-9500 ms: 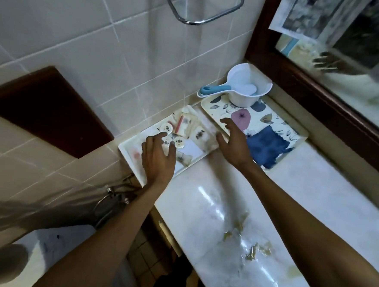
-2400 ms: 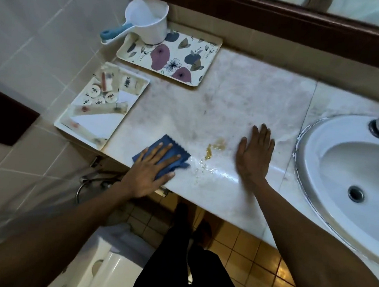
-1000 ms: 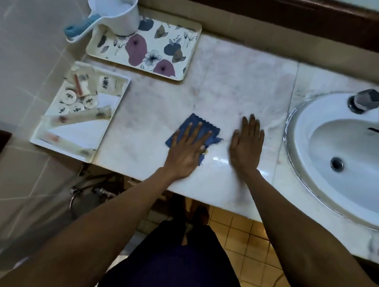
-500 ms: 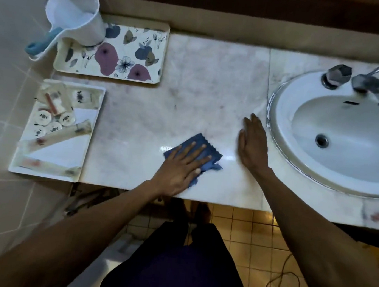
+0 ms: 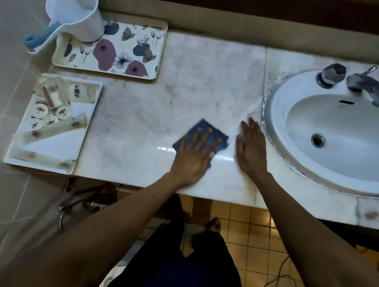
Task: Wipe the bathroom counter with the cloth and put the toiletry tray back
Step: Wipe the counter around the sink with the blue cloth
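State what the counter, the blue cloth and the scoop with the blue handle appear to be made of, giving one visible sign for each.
Pale veined stone counter: likely polished marble, from its grey-pink veining and glossy glare. Blue wavy-edged cloth: probably soft microfibre or similar fabric, lying limp under the left hand. White scoop with blue handle: apparently moulded plastic, smooth and evenly matte.

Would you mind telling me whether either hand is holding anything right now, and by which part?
Nothing is gripped. The left hand presses flat on the blue cloth, covering its near half; the right hand rests bare on the counter.
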Demonstrator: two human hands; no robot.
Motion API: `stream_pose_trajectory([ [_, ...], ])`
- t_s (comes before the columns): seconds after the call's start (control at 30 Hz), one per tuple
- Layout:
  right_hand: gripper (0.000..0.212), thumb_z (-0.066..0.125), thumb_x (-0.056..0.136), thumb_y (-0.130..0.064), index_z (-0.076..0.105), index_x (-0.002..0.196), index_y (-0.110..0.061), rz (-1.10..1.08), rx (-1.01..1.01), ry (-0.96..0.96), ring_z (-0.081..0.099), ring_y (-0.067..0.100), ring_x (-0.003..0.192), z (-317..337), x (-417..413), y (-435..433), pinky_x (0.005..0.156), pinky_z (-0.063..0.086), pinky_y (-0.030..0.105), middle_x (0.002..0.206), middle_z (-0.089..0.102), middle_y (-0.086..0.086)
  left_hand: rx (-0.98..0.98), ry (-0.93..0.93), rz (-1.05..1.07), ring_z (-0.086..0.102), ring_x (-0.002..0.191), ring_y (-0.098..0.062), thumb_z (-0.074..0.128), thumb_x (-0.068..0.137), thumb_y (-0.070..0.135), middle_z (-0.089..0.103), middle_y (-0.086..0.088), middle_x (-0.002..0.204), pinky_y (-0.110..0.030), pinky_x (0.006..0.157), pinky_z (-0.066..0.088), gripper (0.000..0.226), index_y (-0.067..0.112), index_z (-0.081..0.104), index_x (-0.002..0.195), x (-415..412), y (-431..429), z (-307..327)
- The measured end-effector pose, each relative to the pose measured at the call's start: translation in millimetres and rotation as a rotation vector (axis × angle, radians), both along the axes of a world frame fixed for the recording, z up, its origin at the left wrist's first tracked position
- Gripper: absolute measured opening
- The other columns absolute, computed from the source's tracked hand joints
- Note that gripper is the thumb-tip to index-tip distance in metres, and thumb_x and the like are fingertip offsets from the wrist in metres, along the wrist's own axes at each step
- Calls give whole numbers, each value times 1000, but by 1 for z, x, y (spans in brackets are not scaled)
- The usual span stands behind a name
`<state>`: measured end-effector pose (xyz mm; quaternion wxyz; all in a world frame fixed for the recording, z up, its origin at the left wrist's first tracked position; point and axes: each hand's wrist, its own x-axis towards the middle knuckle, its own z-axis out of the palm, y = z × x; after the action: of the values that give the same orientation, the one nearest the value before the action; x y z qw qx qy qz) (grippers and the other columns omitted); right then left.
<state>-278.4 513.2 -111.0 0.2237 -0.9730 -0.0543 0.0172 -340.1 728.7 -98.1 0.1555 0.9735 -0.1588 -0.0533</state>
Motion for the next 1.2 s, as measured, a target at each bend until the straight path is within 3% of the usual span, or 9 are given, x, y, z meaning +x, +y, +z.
stream_pose_trajectory([
  [0.13, 50, 32, 105, -30, 31, 153, -14, 44, 2, 14, 11, 24, 153, 2, -8, -12, 124, 12, 38, 164, 18, 8, 94, 11, -130, 0, 156, -19, 26, 107, 43, 5, 6, 168, -43, 122, 4, 52, 41, 12, 158, -72, 63, 2],
  [0.23, 51, 32, 105, -32, 29, 153, -16, 98, -2, 35, 11, 24, 153, 5, -19, -24, 124, 13, 40, 165, 17, 8, 137, 49, 82, -1, 156, -21, 21, 106, 45, 5, 3, 168, -54, 121, 13, 53, 40, 10, 158, -55, 99, 2],
  [0.4, 49, 37, 103, -36, 41, 145, -11, 106, 89, 16, 16, 28, 152, 24, -29, -70, 123, 17, 40, 163, 18, 14, 8, 141, 552, -6, 155, -28, 18, 107, 44, -1, -1, 169, -56, 121, -4, 54, 34, 7, 159, 12, -4, 8],
  [0.47, 46, 41, 102, -32, 44, 142, -9, 108, 87, -59, 21, 29, 150, 38, -28, -101, 121, 21, 39, 162, 23, 15, 1, 95, 508, -1, 155, -30, 19, 107, 42, 4, -3, 168, -57, 122, 0, 54, 31, 13, 160, 9, -70, 3],
  [0.57, 45, 42, 102, -32, 46, 141, -9, 48, 87, -57, 33, 28, 145, 52, -28, -156, 116, 30, 40, 157, 35, 13, 5, 45, 250, 7, 155, -31, 26, 107, 40, 13, -5, 167, -58, 120, 9, 53, 28, 22, 159, -37, -156, -1],
  [0.7, 46, 34, 104, -39, 50, 134, -10, -66, -7, 73, 56, 36, 119, 47, -36, -223, 99, 43, 44, 134, 59, 16, 28, 5, -33, 0, 156, -18, 30, 107, 43, 8, 6, 168, -47, 122, 0, 52, 38, 18, 158, -91, -149, -6],
  [0.87, 53, 21, 105, -36, 59, 89, -3, -103, -248, 103, 62, 41, 79, 36, -53, -268, 76, 46, 45, 82, 66, 23, 42, 125, 287, -9, 155, -18, 18, 105, 50, -4, 8, 168, -56, 122, 5, 54, 44, 4, 157, -89, -71, 1],
  [1.0, 51, 26, 105, -33, 57, 75, -6, -79, -220, 10, 58, 39, 73, 28, -61, -275, 80, 42, 43, 74, 63, 17, -31, 295, 637, -14, 154, -27, 19, 106, 49, -13, 0, 167, -59, 119, -9, 59, 35, -2, 159, -22, -100, 10],
  [1.2, 42, 17, 100, -43, 45, 76, -22, -3, -119, 36, 56, 34, 77, 27, -60, -285, 83, 43, 43, 80, 63, 11, -9, 177, 415, -9, 154, -30, 19, 106, 46, -4, -4, 168, -58, 120, -7, 60, 27, 3, 160, 4, -207, -2],
])
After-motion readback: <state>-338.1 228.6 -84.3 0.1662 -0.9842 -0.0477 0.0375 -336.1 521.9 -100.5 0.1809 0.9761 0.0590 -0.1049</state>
